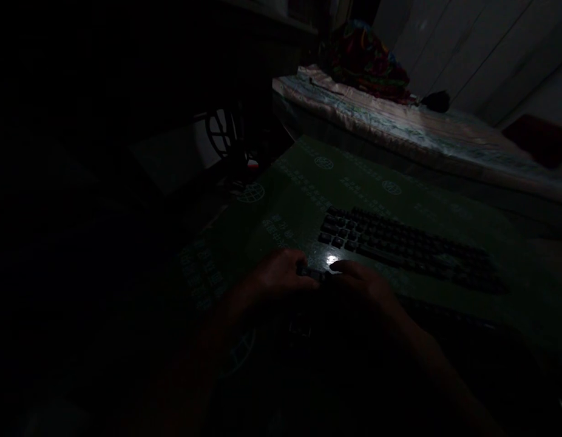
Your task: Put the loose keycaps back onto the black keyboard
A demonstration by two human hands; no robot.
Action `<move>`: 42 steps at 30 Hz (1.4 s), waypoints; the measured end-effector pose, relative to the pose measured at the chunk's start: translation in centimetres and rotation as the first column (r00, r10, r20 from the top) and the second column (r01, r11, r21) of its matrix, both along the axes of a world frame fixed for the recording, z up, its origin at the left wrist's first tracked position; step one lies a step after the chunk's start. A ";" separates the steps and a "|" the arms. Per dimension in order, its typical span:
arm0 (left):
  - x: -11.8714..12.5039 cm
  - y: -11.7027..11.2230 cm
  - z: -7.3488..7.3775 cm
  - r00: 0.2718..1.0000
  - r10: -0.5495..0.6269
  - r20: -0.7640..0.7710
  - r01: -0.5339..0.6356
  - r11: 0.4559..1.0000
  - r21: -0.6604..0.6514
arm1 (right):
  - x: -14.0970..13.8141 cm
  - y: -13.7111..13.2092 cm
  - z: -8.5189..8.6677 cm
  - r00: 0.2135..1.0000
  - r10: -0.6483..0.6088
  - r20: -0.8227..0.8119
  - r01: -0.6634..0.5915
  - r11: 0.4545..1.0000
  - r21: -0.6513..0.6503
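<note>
In dim light, my left hand (281, 271) and my right hand (363, 284) come close together over a green printed board (285, 200). Between their fingertips is a small dark piece (314, 274), gripped by my left thumb and fingers and reached by my right fingers; its kind is too dark to make out. Just beyond lie loose black keycaps (399, 240), set out in rows like a keyboard layout. Below my right forearm a long dark object with a row of keys along it, seemingly a keyboard (463, 315), is mostly lost in shadow.
Behind the board is a bed or bench with a pale patterned cover (376, 121), bearing a bundle of flowered cloth (367, 60). A dark piece of furniture (148, 60) fills the upper left, with a spoked wheel (221, 133) beneath it.
</note>
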State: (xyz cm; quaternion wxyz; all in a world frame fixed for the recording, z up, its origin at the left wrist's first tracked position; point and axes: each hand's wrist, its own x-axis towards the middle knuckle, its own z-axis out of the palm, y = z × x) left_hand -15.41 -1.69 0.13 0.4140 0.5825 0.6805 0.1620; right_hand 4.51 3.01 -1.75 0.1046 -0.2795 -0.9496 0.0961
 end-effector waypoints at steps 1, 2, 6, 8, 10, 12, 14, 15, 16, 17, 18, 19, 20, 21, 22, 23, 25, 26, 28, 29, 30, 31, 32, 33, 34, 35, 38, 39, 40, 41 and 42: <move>0.0 0.0 0.0 1.000 0.002 0.002 -0.002 1.000 -0.006 | -0.1 -0.1 0.0 1.000 -0.005 0.006 0.005 1.000 -0.004; 0.0 -0.1 0.0 1.000 0.004 0.009 -0.004 1.000 -0.007 | -0.2 -0.2 0.0 1.000 -0.005 0.010 0.005 1.000 -0.007; 0.0 -0.2 0.1 0.999 0.015 0.034 -0.015 1.000 0.009 | -0.5 -0.6 0.1 0.998 0.050 0.022 -0.050 0.999 -0.016; 0.1 -0.3 0.2 0.999 0.018 0.035 -0.018 1.000 0.013 | -0.6 -0.7 0.4 0.998 0.055 0.012 -0.054 0.998 -0.023; 0.1 -0.3 0.3 0.999 0.011 0.031 -0.011 1.000 0.011 | -0.8 -0.8 0.7 0.999 0.038 -0.001 -0.038 0.999 -0.025; 0.2 -0.4 0.5 1.000 0.004 0.024 -0.004 1.000 0.016 | -0.9 -1.0 1.1 0.999 0.036 -0.011 -0.036 0.999 -0.004; 0.2 -0.4 0.5 1.000 0.006 0.012 -0.006 1.000 0.016 | -0.8 -1.1 1.4 0.998 0.068 -0.012 -0.067 0.997 0.045; 0.2 -0.4 0.4 1.000 0.009 0.007 -0.009 1.000 0.015 | -0.8 -1.1 1.4 0.996 0.089 -0.012 -0.088 0.993 0.075; 0.3 -0.4 0.3 1.000 0.013 0.002 -0.013 1.000 0.012 | -0.7 -1.2 1.5 0.994 0.109 -0.011 -0.107 0.989 0.102; 0.3 -0.3 0.2 1.000 0.018 -0.004 -0.018 1.000 0.012 | -0.7 -1.2 1.5 0.992 0.125 -0.010 -0.122 0.985 0.123; 0.3 -0.3 0.1 1.000 0.023 -0.013 -0.023 1.000 0.015 | -0.7 -1.3 1.6 0.991 0.131 -0.011 -0.129 0.982 0.137; 0.3 -0.2 0.0 0.999 0.026 -0.023 -0.025 0.999 0.023 | -0.7 -1.4 1.6 0.992 0.129 -0.012 -0.126 0.982 0.141; 0.3 -0.2 0.0 0.999 0.026 -0.036 -0.025 0.999 0.030 | -0.8 -1.4 1.6 0.993 0.119 -0.010 -0.117 0.984 0.132; 0.3 -0.2 -0.1 0.999 0.021 -0.050 -0.019 0.999 0.037 | -0.8 -1.5 1.6 0.995 0.099 -0.008 -0.097 0.989 0.115; 0.3 -0.1 -0.1 0.998 0.014 -0.061 -0.011 0.999 0.043 | -0.9 -1.6 1.7 0.997 0.075 -0.006 -0.074 0.993 0.094; 0.3 -0.1 0.0 0.998 0.008 -0.069 -0.005 0.999 0.048 | -1.0 -1.6 1.6 0.999 0.050 -0.003 -0.050 0.996 0.070; 0.4 -0.1 0.1 0.997 0.008 -0.075 -0.005 0.999 0.048 | -1.1 -1.6 1.6 1.000 0.030 -0.006 -0.030 0.999 0.028; 0.4 -0.1 0.2 0.997 0.012 -0.076 -0.009 0.999 0.044 | -1.1 -1.6 1.5 0.999 0.035 -0.013 -0.035 0.999 0.019; 0.5 -0.2 0.3 0.997 0.020 -0.073 -0.018 0.999 0.032 | -0.9 -1.5 1.4 0.998 0.056 -0.020 -0.056 0.998 0.021; 0.5 -0.2 0.3 0.997 0.021 -0.068 -0.019 0.999 0.029 | -0.9 -1.4 1.3 0.998 0.065 -0.019 -0.064 0.998 0.025; 0.5 -0.2 0.3 0.998 0.020 -0.062 -0.018 0.999 0.029 | -0.8 -1.3 1.3 0.997 0.071 -0.013 -0.070 0.997 0.026; 0.6 -0.2 0.3 0.998 0.019 -0.060 -0.017 0.999 0.030 | -0.8 -1.2 1.2 0.997 0.081 -0.005 -0.080 0.997 0.021; 0.6 -0.2 0.3 0.998 0.018 -0.064 -0.016 0.999 0.031 | -0.8 -1.1 1.1 0.996 0.093 0.003 -0.093 0.996 0.012; 0.6 -0.1 0.3 0.997 0.014 -0.074 -0.012 0.999 0.033 | -0.8 -1.0 1.1 0.994 0.107 0.008 -0.107 0.994 0.006; 0.6 -0.1 0.3 0.996 0.010 -0.087 -0.007 0.999 0.035 | -0.9 -1.0 1.1 0.993 0.116 0.012 -0.116 0.993 0.006; 0.6 0.0 0.4 0.995 0.007 -0.099 -0.003 0.999 0.037 | -1.0 -1.1 1.0 0.993 0.116 0.014 -0.117 0.993 0.010; 0.6 0.0 0.4 0.995 0.005 -0.102 0.000 0.999 0.045 | -1.1 -1.4 1.1 0.996 0.093 0.007 -0.093 0.995 0.021; 0.6 0.0 0.5 0.996 0.004 -0.091 0.000 0.999 0.045 | -1.1 -1.5 1.2 0.996 0.087 0.005 -0.087 0.996 0.018; 0.6 -0.1 0.5 0.997 0.002 -0.078 0.001 0.999 0.041 | -1.1 -1.5 1.3 0.996 0.084 0.008 -0.084 0.996 0.012; 0.6 -0.1 0.6 0.998 0.001 -0.067 0.001 0.999 0.036 | -1.1 -1.6 1.4 0.997 0.082 0.016 -0.082 0.997 0.007; 0.6 -0.1 0.6 0.998 0.004 -0.060 -0.003 1.000 0.031 | -1.1 -1.6 1.5 0.996 0.080 0.027 -0.080 0.997 0.003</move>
